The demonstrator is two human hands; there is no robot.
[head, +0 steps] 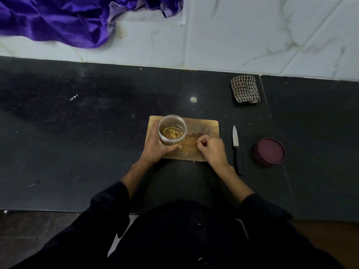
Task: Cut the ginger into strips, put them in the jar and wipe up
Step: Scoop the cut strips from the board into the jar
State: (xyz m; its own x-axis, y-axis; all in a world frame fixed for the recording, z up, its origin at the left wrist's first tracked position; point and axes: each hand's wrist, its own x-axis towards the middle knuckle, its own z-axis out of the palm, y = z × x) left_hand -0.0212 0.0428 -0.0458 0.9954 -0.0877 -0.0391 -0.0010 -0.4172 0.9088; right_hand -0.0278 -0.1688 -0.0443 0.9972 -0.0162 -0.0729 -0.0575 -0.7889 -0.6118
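A clear open jar (172, 131) with ginger strips (172, 132) at its bottom stands on the left part of a wooden cutting board (206, 126). My left hand (157, 145) grips the jar from its left and front side. My right hand (210, 148) is over the board's right half, its fingertips pinched together on a small bit of ginger. A knife (235, 141) with a black handle lies on the counter just right of the board, blade pointing away from me.
A maroon jar lid (270, 151) lies right of the knife. A folded checked cloth (245, 89) sits at the back right near the wall. Purple fabric (58, 18) drapes over the tiled ledge at the back left. The counter (77, 123) is black stone.
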